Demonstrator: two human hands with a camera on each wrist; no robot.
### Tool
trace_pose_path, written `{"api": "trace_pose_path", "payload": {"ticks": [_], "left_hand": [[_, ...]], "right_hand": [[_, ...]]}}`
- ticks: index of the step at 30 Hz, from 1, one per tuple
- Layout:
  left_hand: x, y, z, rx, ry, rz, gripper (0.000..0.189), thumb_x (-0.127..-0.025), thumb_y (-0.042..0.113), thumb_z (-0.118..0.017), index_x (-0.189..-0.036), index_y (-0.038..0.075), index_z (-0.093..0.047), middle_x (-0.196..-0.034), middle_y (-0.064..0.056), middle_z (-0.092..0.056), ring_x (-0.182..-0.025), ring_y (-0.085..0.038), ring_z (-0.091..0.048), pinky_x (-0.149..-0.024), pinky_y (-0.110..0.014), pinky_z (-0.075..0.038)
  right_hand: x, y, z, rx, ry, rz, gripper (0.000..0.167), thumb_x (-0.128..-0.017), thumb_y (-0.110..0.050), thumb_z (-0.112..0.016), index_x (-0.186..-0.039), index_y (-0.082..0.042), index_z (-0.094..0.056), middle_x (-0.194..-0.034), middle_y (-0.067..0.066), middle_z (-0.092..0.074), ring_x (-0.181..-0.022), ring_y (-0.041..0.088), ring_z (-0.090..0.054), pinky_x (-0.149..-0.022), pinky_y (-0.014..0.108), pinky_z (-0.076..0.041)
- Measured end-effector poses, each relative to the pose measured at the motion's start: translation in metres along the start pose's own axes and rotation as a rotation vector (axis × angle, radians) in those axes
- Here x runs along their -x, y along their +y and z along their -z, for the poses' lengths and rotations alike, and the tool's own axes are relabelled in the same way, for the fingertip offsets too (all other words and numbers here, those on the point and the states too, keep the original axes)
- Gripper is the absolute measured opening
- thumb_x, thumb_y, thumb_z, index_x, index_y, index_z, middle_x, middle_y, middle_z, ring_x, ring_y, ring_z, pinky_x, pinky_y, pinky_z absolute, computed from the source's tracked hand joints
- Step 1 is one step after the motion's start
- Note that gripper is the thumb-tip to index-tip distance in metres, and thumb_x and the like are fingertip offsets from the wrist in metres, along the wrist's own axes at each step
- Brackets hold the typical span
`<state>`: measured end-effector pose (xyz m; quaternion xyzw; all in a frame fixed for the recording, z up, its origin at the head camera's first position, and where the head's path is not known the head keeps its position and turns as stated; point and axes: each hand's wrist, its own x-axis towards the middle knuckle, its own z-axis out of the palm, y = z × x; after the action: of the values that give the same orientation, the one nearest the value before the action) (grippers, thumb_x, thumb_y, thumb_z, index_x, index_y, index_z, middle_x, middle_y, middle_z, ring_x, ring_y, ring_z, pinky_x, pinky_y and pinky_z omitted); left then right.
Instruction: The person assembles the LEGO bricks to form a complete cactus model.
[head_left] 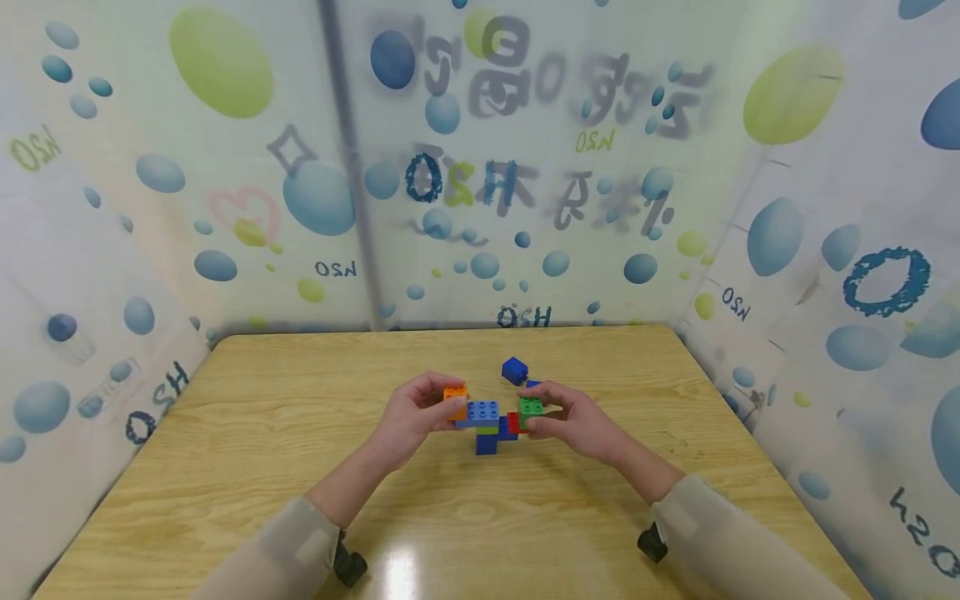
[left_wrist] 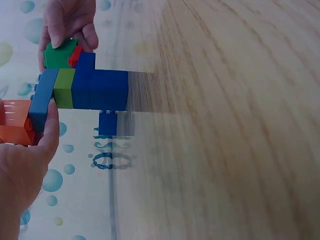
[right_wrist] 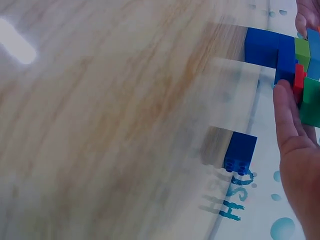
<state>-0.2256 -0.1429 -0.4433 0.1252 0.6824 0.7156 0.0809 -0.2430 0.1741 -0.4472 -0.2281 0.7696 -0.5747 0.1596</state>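
A small structure of toy building bricks stands on the table. At its bottom is a dark blue brick [head_left: 486,443]; above come another blue brick [left_wrist: 85,82], a lime green brick [left_wrist: 64,89] and a lighter blue brick [head_left: 482,412] jutting left. My left hand [head_left: 411,419] pinches the orange brick [head_left: 454,403] on that left end, its thumb by the lighter blue brick. On the right side, a red brick [head_left: 513,422] carries a green brick [head_left: 530,407]. My right hand [head_left: 577,423] holds the green brick between thumb and fingers.
A loose blue brick [head_left: 514,371] lies behind the structure, its studs turned sideways. Another blue brick [head_left: 533,384] shows partly behind my right hand. The wooden table [head_left: 300,417] is enclosed at the back and sides by a bubble-patterned curtain [head_left: 480,233].
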Motion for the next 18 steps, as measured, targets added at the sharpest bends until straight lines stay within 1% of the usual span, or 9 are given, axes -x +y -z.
{"api": "trace_pose_path", "payload": {"ticks": [3,6,8,10,13,18], "left_hand": [[-0.0008,-0.0009,0.0003,0.001,-0.004,-0.003,0.037,-0.104,0.012,-0.076,-0.138,0.0,-0.066,-0.118,-0.007,-0.069,-0.105,-0.025,-0.067,-0.087,-0.036,-0.069],[-0.0014,-0.0012,0.0005,0.002,-0.004,-0.005,0.034,-0.104,0.013,-0.077,-0.135,0.004,-0.069,-0.118,-0.007,-0.069,-0.105,-0.025,-0.067,-0.087,-0.036,-0.069],[-0.0012,-0.0009,0.0001,0.003,-0.004,-0.004,0.033,-0.104,0.014,-0.077,-0.135,0.005,-0.07,-0.118,-0.007,-0.069,-0.105,-0.025,-0.067,-0.087,-0.036,-0.069],[-0.0009,-0.0005,-0.0005,0.006,-0.004,-0.003,0.033,-0.104,0.014,-0.077,-0.135,0.005,-0.07,-0.118,-0.007,-0.069,-0.105,-0.025,-0.067,-0.087,-0.036,-0.069],[-0.0001,-0.0005,-0.0005,0.005,-0.002,0.002,0.033,-0.104,0.014,-0.078,-0.135,0.005,-0.07,-0.118,-0.007,-0.069,-0.105,-0.025,-0.067,-0.087,-0.036,-0.069],[-0.0007,-0.0017,0.0008,-0.005,-0.001,0.003,0.034,-0.104,0.016,-0.078,-0.135,0.006,-0.07,-0.118,-0.007,-0.069,-0.105,-0.025,-0.067,-0.087,-0.035,-0.069]], "right_hand": [[0.0011,0.0002,-0.0011,-0.036,0.001,-0.002,0.048,-0.108,-0.012,-0.071,-0.154,-0.004,-0.059,-0.136,0.025,-0.058,-0.112,0.032,-0.077,-0.1,0.052,-0.065],[0.0016,0.001,-0.0024,-0.052,0.007,-0.007,0.048,-0.108,-0.014,-0.071,-0.154,-0.005,-0.059,-0.137,0.026,-0.058,-0.112,0.031,-0.077,-0.101,0.056,-0.064],[0.0022,0.0015,-0.0032,-0.055,0.011,-0.011,0.048,-0.109,-0.019,-0.07,-0.154,-0.007,-0.06,-0.144,0.029,-0.056,-0.115,0.032,-0.077,-0.102,0.055,-0.064],[0.0026,0.0022,-0.0039,-0.054,0.014,-0.014,0.047,-0.111,-0.023,-0.069,-0.154,-0.008,-0.06,-0.153,0.031,-0.053,-0.118,0.034,-0.077,-0.101,0.052,-0.065],[0.0024,0.0022,-0.0053,-0.055,0.019,-0.022,0.046,-0.112,-0.028,-0.066,-0.154,-0.01,-0.06,-0.163,0.03,-0.049,-0.123,0.034,-0.076,-0.1,0.046,-0.066],[0.0017,0.0021,-0.0058,-0.073,0.027,-0.024,0.046,-0.111,-0.027,-0.067,-0.154,-0.01,-0.061,-0.164,0.03,-0.048,-0.121,0.034,-0.077,-0.101,0.047,-0.066]]}}
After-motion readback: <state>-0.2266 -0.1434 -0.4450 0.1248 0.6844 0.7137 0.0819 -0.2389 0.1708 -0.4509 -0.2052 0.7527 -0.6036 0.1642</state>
